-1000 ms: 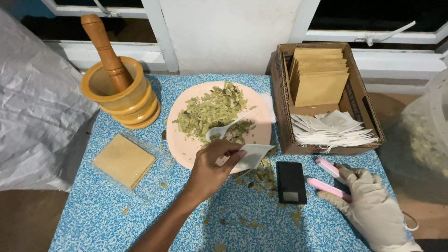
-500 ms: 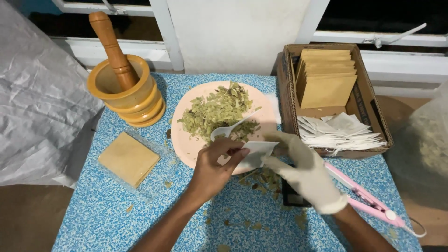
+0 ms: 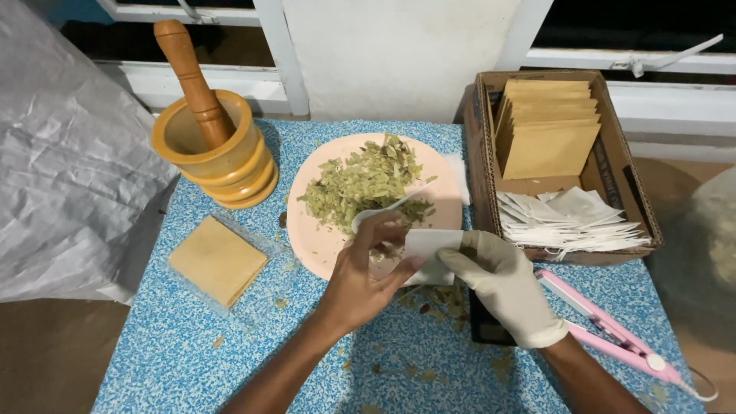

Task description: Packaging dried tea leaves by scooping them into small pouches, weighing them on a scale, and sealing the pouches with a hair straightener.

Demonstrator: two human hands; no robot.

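My bare left hand [image 3: 366, 276] is closed around the handle of a white plastic spoon [image 3: 383, 211] and pinches one edge of a small white paper sachet [image 3: 425, 247]. The spoon's bowl rests at the edge of a pile of dried green leaves [image 3: 360, 184] on a pink plate [image 3: 314, 253]. My gloved right hand [image 3: 502, 287] grips the sachet's other side, just in front of the plate.
A wooden mortar [image 3: 218, 165] with a pestle [image 3: 192, 73] stands at the back left. A cardboard box [image 3: 479, 153] holds brown envelopes [image 3: 548, 130] and white sachets [image 3: 575, 222]. A pink sealer [image 3: 613, 337], a black device [image 3: 483, 326], tan squares [image 3: 218, 261] and grey plastic sheeting [image 3: 69, 176] surround the blue table [image 3: 192, 345].
My right hand left the pink sealer at the right, moved left across the table and took hold of the sachet. My left hand kept the spoon and sachet by the plate.
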